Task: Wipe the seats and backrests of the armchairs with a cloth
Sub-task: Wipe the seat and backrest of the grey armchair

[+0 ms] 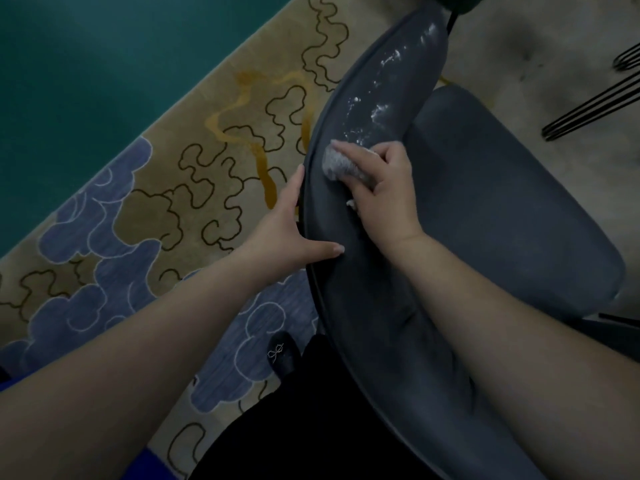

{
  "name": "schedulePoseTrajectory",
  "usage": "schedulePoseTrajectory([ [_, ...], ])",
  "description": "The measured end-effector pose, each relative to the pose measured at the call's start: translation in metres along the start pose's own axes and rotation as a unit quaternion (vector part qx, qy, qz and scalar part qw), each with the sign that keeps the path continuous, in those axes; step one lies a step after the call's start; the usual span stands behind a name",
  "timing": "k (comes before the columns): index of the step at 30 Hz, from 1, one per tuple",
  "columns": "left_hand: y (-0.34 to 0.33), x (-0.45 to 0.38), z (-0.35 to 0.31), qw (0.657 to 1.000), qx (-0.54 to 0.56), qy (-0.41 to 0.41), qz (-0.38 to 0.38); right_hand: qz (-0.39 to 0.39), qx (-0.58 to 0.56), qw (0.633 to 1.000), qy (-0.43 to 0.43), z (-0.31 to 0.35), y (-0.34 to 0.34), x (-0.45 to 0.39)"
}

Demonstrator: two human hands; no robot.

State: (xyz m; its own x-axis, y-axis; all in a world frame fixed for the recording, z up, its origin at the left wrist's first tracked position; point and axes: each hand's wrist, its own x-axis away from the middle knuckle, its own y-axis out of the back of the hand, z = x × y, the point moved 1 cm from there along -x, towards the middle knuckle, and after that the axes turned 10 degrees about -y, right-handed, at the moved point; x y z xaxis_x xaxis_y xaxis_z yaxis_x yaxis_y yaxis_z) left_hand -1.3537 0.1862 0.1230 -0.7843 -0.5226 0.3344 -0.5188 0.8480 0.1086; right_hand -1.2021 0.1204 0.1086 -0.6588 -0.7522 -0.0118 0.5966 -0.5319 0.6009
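A dark grey armchair fills the right half of the head view, seen from above and behind. Its curved backrest runs from bottom centre to top right, and its seat lies to the right of it. White smears streak the backrest's upper part. My right hand presses a bunched grey cloth against the inner face of the backrest, just below the smears. My left hand grips the backrest's outer rim, thumb lying on the inner face and fingers behind it.
A patterned rug with blue clouds and dark squiggles lies left of the chair, beside teal floor. Black metal wire legs stand at the right edge. My black shoe and dark clothing sit at bottom centre.
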Motion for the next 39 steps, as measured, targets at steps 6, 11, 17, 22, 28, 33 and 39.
schedulePoseTrajectory([
  [6,0.005,-0.014,-0.004,1.0,-0.019,0.001,-0.001,0.043,-0.044,0.998,0.012,-0.01,0.009,0.05],
  [11,0.006,-0.016,-0.001,1.0,-0.01,0.007,0.0,0.0,0.016,1.0,0.027,-0.002,-0.001,-0.03],
  [17,0.009,-0.025,-0.007,1.0,0.001,0.009,0.002,0.032,-0.04,0.999,0.009,-0.01,0.002,0.017],
  [22,0.021,-0.05,-0.013,1.0,-0.02,0.003,0.022,-0.008,0.027,0.999,0.017,-0.008,-0.002,-0.033],
  [28,0.034,-0.085,-0.021,0.996,-0.022,-0.022,0.083,-0.024,-0.005,0.999,-0.035,0.006,-0.006,0.001],
  [33,0.047,-0.106,-0.019,0.989,-0.023,-0.018,0.144,-0.058,0.054,0.996,-0.043,0.0,-0.009,-0.05],
  [39,0.062,-0.14,-0.026,0.974,-0.085,-0.06,0.203,-0.107,-0.009,0.99,-0.093,-0.002,-0.017,-0.053],
])
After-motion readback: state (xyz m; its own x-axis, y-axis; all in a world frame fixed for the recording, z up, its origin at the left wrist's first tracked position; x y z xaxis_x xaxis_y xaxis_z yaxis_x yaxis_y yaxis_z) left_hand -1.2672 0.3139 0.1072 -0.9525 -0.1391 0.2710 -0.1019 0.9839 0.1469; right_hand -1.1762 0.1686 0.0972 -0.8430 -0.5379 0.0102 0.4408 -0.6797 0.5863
